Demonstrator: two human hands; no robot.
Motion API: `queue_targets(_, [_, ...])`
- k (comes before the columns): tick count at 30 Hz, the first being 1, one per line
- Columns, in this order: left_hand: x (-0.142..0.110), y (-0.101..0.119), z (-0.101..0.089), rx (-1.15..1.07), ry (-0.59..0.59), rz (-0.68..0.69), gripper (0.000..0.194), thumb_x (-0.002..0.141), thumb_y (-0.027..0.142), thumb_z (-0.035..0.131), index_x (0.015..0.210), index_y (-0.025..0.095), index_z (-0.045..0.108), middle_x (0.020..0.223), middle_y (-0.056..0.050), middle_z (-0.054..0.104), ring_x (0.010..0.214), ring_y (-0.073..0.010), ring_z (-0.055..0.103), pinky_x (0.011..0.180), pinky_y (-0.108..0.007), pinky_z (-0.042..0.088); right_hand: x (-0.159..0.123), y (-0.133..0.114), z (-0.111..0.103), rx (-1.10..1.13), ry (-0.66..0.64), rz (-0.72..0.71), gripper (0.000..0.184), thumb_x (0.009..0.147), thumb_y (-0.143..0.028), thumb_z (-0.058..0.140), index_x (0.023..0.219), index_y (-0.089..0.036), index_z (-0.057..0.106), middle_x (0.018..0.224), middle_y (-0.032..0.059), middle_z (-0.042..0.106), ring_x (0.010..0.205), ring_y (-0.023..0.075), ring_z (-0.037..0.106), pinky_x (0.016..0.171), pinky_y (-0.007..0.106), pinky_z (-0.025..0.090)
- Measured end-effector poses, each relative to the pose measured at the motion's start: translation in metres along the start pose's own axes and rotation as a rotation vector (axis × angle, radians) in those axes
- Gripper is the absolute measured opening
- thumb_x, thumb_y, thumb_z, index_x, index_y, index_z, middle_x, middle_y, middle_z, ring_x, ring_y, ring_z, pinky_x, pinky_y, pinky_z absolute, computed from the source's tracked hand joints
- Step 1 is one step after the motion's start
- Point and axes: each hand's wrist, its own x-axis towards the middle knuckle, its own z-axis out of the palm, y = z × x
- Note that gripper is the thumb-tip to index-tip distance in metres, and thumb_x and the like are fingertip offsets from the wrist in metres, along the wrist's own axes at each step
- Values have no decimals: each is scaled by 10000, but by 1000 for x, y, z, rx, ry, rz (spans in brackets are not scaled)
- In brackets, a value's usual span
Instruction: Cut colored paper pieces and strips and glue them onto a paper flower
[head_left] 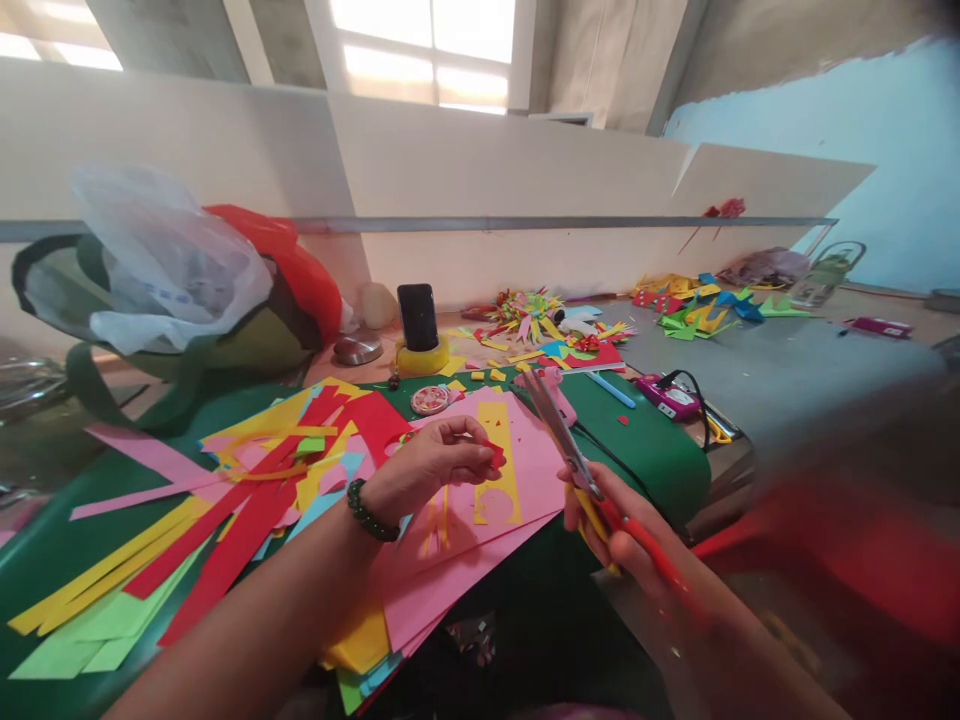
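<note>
My left hand [450,455], with a dark beaded bracelet [369,512] at the wrist, pinches a small piece of red paper [495,457]. In my right hand [619,520] is a pair of scissors [559,430] with red and yellow handles, its long blades pointing up and away; they look nearly together. A gap lies between the blades and the red piece. Below my left hand is a stack of pink paper sheets [532,440]. On top lies a yellow paper strip [499,490] with a round hole cut in it, along with tiny red scraps.
Coloured paper strips [247,490] spread to the left. A phone [418,318] stands in a yellow tape roll [431,358]. A pink glue gun [555,390] with a dark cord lies behind the scissors. Folded paper shapes [697,310] and a bag [225,330] sit farther back.
</note>
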Motion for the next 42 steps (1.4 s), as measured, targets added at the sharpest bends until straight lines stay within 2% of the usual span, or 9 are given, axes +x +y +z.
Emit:
queue_targets(5, [-2, 0, 4, 32, 27, 86, 376, 488, 284, 913, 674, 145, 617, 681, -2, 687, 602, -80, 597, 555, -185, 402, 41, 2, 22, -15, 142, -5, 442, 867, -523, 597, 1162, -209, 498, 807, 4, 597, 616, 124, 520, 596, 261, 447])
queue_targets(11, [-1, -4, 1, 21, -29, 112, 346, 537, 296, 891, 674, 148, 610, 614, 28, 623, 554, -67, 536, 556, -198, 386, 68, -2, 43, 90, 295, -98, 456, 763, -365, 712, 1117, -225, 460, 798, -6, 618, 622, 131, 574, 587, 265, 483])
queue_targets(16, [1, -4, -1, 5, -33, 103, 379, 516, 283, 912, 710, 150, 615, 639, 9, 658, 585, -89, 585, 577, -207, 404, 72, -15, 39, 119, 261, -146, 328, 782, -259, 626, 1071, -228, 473, 721, -41, 568, 608, 118, 572, 581, 249, 488])
queue_targets(20, [2, -4, 0, -6, -11, 105, 404, 500, 294, 921, 751, 153, 637, 645, 7, 664, 588, -97, 600, 568, -205, 403, 73, -15, 37, 94, 261, -138, 348, 778, -284, 660, 1069, -219, 480, 745, -27, 596, 641, 130, 602, 583, 252, 498])
queue_targets(24, [2, -4, 0, 22, -10, 122, 372, 530, 326, 904, 675, 145, 613, 617, 9, 645, 534, -66, 541, 516, -187, 350, 74, -10, 40, 83, 303, -177, 396, 761, -281, 693, 1085, -229, 472, 746, -33, 595, 635, 133, 608, 582, 256, 506])
queue_targets(27, [1, -3, 0, 28, -3, 90, 389, 505, 321, 914, 672, 155, 605, 640, 1, 667, 591, -97, 606, 563, -199, 396, 77, -8, 40, 77, 314, -189, 356, 784, -254, 640, 1097, -233, 472, 741, -35, 587, 635, 128, 602, 598, 257, 507])
queue_targets(31, [1, -3, -1, 120, -38, 48, 379, 522, 338, 907, 762, 162, 673, 700, -7, 698, 658, -132, 660, 641, -231, 448, 83, -3, 36, 54, 220, -178, 354, 778, -232, 621, 1101, -221, 475, 723, -38, 569, 612, 119, 568, 591, 252, 482])
queue_targets(36, [2, -4, -6, 210, -54, 60, 384, 554, 441, 886, 717, 150, 696, 674, -34, 708, 654, -142, 657, 631, -238, 451, 74, 6, 27, -1, 149, -150, 415, 828, -361, 636, 1176, -208, 471, 788, -15, 552, 629, 123, 523, 616, 263, 475])
queue_targets(42, [1, 1, -10, 71, -2, 29, 407, 520, 414, 920, 729, 147, 694, 728, -46, 730, 661, -141, 676, 608, -225, 458, 29, -3, -10, -230, -94, -115, 836, 786, -745, 555, 1386, -177, 429, 1107, 124, 600, 923, 254, 583, 840, 365, 488])
